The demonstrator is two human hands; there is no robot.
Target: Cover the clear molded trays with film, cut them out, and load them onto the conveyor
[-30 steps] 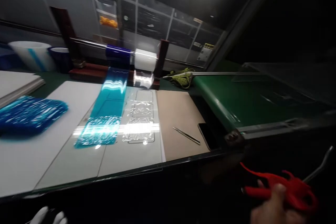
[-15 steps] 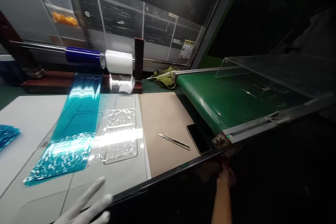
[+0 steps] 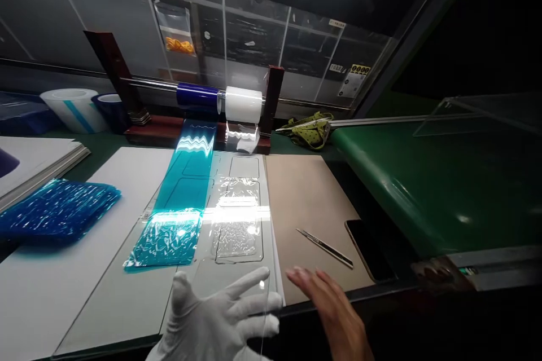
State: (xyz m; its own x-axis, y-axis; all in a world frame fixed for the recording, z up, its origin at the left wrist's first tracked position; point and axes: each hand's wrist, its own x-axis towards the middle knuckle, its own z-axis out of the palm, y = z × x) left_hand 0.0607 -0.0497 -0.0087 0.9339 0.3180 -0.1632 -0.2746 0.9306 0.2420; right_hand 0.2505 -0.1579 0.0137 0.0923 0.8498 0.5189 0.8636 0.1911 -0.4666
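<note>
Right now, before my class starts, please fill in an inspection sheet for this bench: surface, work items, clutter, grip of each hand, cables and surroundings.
Surface: white sheet at left, brown board at right, strong glare between them.
Work items: blue film comes down from the dark-blue roll; clear film lies over black outlines; white roll beside the dark-blue one; crinkled blue stack at left.
Clutter: slim knife on the board, phone beside it, patterned green cloth behind.
Grip: left hand gloved, open; right hand bare, open.
Cables: nothing seen.
Surroundings: green belt at right, spare rolls at far left.
</note>
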